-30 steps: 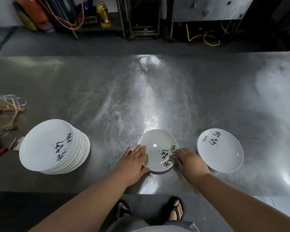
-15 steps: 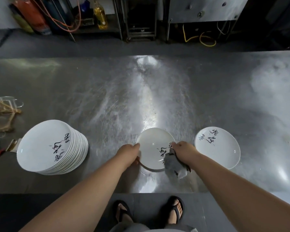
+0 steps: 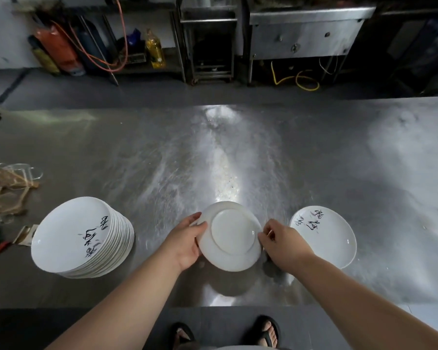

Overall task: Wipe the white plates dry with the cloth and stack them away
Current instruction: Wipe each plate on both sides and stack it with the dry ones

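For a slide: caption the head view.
Left hand and right hand hold an upside-down plate between a stack and a single plate.

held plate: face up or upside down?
Upside down: plate shows its bare underside and foot ring, no lettering. Left hand grips its rim.

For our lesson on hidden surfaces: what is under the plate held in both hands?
The plate, held bottom up by the left hand and right hand, casts a shadow on the steel table below. Its face is turned down, hidden.
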